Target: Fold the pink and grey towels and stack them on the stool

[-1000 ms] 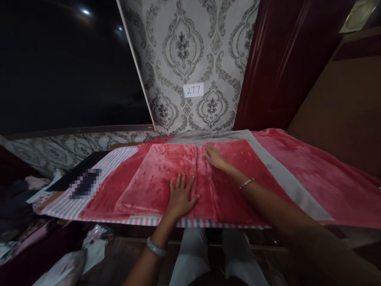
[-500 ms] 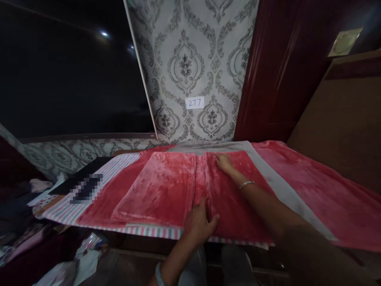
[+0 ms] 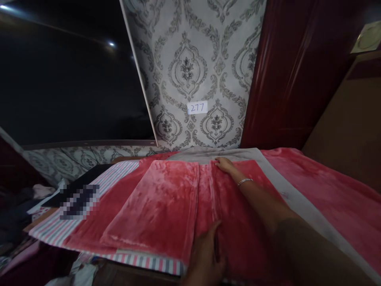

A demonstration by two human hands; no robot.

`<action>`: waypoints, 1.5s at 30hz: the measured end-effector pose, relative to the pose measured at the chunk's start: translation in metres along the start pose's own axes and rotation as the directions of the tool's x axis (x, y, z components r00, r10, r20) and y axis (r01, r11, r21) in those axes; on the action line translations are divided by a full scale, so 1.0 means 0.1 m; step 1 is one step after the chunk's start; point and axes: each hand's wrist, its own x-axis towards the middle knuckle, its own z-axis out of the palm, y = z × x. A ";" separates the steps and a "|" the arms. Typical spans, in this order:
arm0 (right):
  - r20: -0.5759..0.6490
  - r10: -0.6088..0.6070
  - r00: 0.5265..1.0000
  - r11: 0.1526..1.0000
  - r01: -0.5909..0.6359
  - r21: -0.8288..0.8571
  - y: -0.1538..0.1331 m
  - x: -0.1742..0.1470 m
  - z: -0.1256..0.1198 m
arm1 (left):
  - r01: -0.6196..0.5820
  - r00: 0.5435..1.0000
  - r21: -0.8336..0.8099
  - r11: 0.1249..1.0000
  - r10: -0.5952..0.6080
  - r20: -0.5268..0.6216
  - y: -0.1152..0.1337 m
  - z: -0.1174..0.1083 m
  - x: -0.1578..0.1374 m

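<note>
A red plush blanket (image 3: pixel 160 206) lies across striped cloth (image 3: pixel 120 170) on the bench (image 3: pixel 35 223), partly folded, with two panels turned in so that their edges run nearly parallel down the middle and a narrow band of red shows between them. The right hand (image 3: pixel 225 165) is at the far end of the right panel's edge, its fingertips on the cloth; whether they are clamped on it I cannot tell. The left hand (image 3: pixel 205 256) is at the near end of the same edge, thumb and forefinger apart, and its grip cannot be made out either. A thin bracelet (image 3: pixel 245 181) circles the right wrist. To the right, a grey stretch of fabric (image 3: pixel 281 176) slants between the folded part and more red plush. A pixelated dark thing (image 3: pixel 80 201) lies on the stripes at the left. Behind, a paper label (image 3: pixel 197 107) reading 277 is on the patterned wallpaper (image 3: pixel 187 69), between a dark screen (image 3: pixel 68 79) and a glossy dark red panel (image 3: pixel 279 71)
</note>
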 end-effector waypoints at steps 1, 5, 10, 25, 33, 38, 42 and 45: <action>-0.001 -0.002 1.000 1.000 0.002 -0.002 -0.01 0.01 0.00 | -0.005 1.000 -0.005 1.000 0.005 -0.019 -0.04 0.04 0.00; -0.042 -0.025 0.999 1.000 0.025 0.003 -0.07 0.07 0.01 | -0.017 0.998 -0.051 0.999 0.013 -0.069 -0.17 0.10 -0.03; -0.050 -0.036 0.998 0.999 0.035 -0.011 -0.16 0.05 0.14 | 0.010 0.996 0.119 0.993 0.000 -0.087 -0.22 0.08 -0.02; 0.080 -0.182 0.980 0.963 0.194 -0.189 -0.22 -0.53 0.16 | -0.306 0.948 0.599 0.740 0.296 0.118 0.50 -0.02 0.14; 0.152 -0.202 0.968 0.929 0.238 -0.284 -0.20 -0.67 0.37 | -0.248 0.968 0.550 0.797 0.180 0.176 0.26 0.11 0.14; 0.147 -0.165 0.975 0.966 0.190 -0.176 -0.30 -0.70 0.26 | -0.255 0.967 0.503 0.826 0.205 0.154 0.39 0.01 0.01; 0.043 -0.164 0.986 0.981 0.167 -0.099 -0.49 -0.73 0.22 | -0.363 0.920 0.480 0.798 0.388 0.051 0.36 -0.32 -0.16; 0.001 -0.140 0.990 0.990 0.140 -0.025 -0.66 -0.72 0.25 | -0.258 0.910 0.587 0.767 0.397 -0.120 0.21 -0.67 -0.17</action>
